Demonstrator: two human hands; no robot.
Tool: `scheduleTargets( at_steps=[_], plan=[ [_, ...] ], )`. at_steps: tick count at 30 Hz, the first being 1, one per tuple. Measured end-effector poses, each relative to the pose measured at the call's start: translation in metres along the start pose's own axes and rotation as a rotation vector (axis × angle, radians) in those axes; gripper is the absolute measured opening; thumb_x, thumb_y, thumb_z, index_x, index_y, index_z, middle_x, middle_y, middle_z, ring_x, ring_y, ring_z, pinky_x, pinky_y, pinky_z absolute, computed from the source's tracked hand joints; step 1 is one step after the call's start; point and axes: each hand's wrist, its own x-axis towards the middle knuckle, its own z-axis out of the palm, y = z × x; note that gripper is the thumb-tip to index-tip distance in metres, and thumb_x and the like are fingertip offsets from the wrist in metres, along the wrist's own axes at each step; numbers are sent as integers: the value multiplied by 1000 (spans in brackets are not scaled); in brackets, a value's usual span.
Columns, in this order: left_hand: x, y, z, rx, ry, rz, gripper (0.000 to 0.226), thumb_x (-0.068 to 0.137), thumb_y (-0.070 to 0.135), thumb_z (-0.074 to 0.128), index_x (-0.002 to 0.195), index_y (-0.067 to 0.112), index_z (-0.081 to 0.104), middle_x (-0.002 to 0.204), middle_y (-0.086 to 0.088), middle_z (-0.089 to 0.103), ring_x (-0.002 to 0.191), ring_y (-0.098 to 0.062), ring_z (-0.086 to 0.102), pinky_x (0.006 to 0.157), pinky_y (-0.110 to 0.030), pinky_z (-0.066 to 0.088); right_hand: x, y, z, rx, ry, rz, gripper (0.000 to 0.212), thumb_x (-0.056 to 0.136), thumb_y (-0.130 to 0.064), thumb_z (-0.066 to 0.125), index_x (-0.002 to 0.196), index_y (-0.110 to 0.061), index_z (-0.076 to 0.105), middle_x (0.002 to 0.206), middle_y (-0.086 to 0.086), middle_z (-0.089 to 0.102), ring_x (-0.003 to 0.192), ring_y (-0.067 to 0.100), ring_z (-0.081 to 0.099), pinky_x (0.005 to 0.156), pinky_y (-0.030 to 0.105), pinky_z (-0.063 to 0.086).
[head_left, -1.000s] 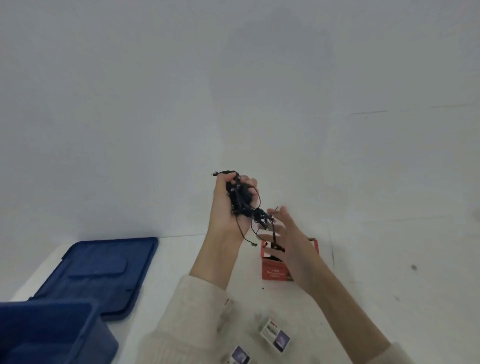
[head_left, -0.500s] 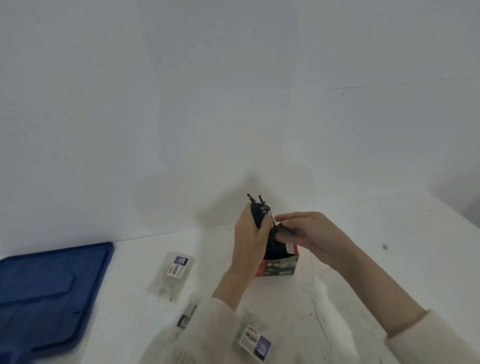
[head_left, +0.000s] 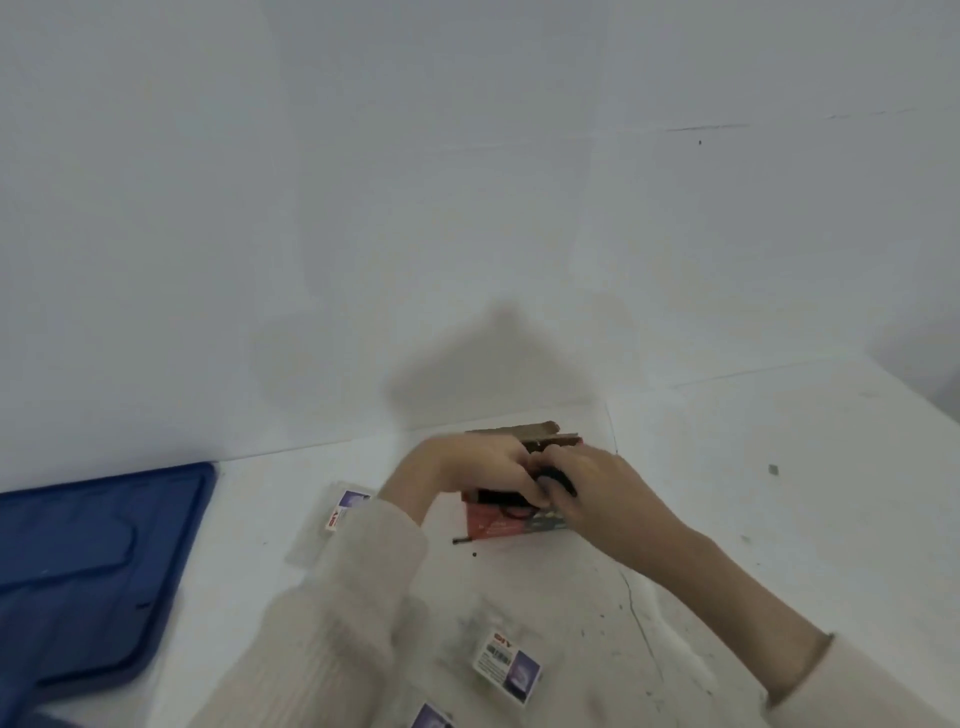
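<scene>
A small red cardboard box (head_left: 498, 525) stands open on the white table, its brown flaps (head_left: 540, 434) raised behind my hands. My left hand (head_left: 478, 467) and my right hand (head_left: 597, 488) meet over the box's opening, fingers curled round a black bundle of wire (head_left: 558, 478) that sits in the mouth of the box. Most of the bundle is hidden by my fingers and the box. One thin black wire end (head_left: 462, 540) pokes out on the table by the box's front left corner. The frame is motion-blurred.
A blue plastic lid (head_left: 98, 561) lies flat at the left. Clear packets with printed labels lie on the table: one (head_left: 337, 512) left of my left wrist, one (head_left: 506, 662) near the front, one (head_left: 431, 719) at the bottom edge. A white wall rises close behind.
Both hands came down from chest height with the wire bundle, and now press it into the red box. The view swung right, so the blue bin left the frame.
</scene>
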Motion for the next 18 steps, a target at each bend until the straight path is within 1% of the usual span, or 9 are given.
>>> scheduleTargets(
  at_steps=[1, 3, 6, 8, 9, 10, 12, 14, 18],
  plan=[
    [-7, 1, -8, -48, -9, -9, 17, 88, 19, 59, 99, 12, 69, 97, -5, 67, 90, -20, 61, 85, -30, 49, 2, 1, -1, -43, -15, 12, 24, 95, -22, 44, 109, -17, 63, 101, 1, 67, 89, 19, 60, 69, 25, 42],
    [-18, -1, -15, -47, 140, 14, 24, 87, 16, 62, 109, 16, 70, 105, -1, 70, 96, -15, 62, 87, -24, 49, 6, 0, -3, -139, -58, 9, 24, 94, -27, 45, 103, -20, 67, 95, 1, 70, 84, 20, 61, 63, 23, 35],
    [-36, -3, -4, 7, 501, 92, 21, 83, 15, 66, 102, 18, 73, 98, 4, 72, 90, -6, 61, 75, -6, 43, 19, -8, -4, -313, -164, -5, 23, 92, -25, 47, 97, -18, 69, 92, 4, 67, 75, 21, 52, 63, 26, 33],
    [-50, -4, 1, -25, 648, 113, 11, 81, 21, 70, 92, 19, 73, 88, 9, 70, 82, -3, 61, 71, -8, 43, 32, -12, -2, -352, -227, 4, 19, 90, -19, 50, 98, -12, 66, 89, 7, 60, 71, 20, 45, 59, 27, 34],
    [-57, -5, 2, -12, 656, 92, 9, 79, 26, 72, 86, 21, 70, 83, 11, 67, 77, -4, 60, 69, -15, 44, 39, -14, -1, -350, -256, 14, 18, 88, -16, 52, 99, -9, 65, 87, 8, 56, 71, 21, 45, 57, 27, 35],
    [-64, -5, 4, 35, 619, 39, 15, 76, 32, 73, 84, 21, 66, 82, 11, 65, 74, -6, 59, 68, -20, 46, 44, -16, 0, -345, -278, 22, 17, 87, -13, 53, 100, -7, 64, 86, 9, 56, 71, 21, 46, 57, 27, 37],
    [-72, -7, 9, 199, 496, -91, 29, 74, 39, 74, 89, 21, 58, 88, 6, 62, 75, -12, 58, 65, -25, 46, 52, -18, 3, -334, -306, 19, 16, 86, -7, 54, 100, -4, 61, 84, 11, 56, 72, 21, 48, 55, 24, 39],
    [-73, -8, 15, 315, 443, -156, 35, 76, 36, 73, 97, 18, 53, 95, -1, 61, 79, -18, 60, 65, -28, 46, 53, -19, 5, -336, -312, 8, 11, 86, -3, 51, 95, -4, 58, 76, 8, 51, 73, 22, 47, 49, 21, 34],
    [-61, -11, 29, 430, 465, -137, 31, 83, 25, 65, 105, 14, 47, 99, -9, 62, 79, -23, 60, 69, -32, 51, 47, -15, 7, -315, -269, 20, 17, 88, -7, 52, 103, -4, 61, 90, 13, 58, 73, 20, 48, 64, 26, 42]
  ],
)
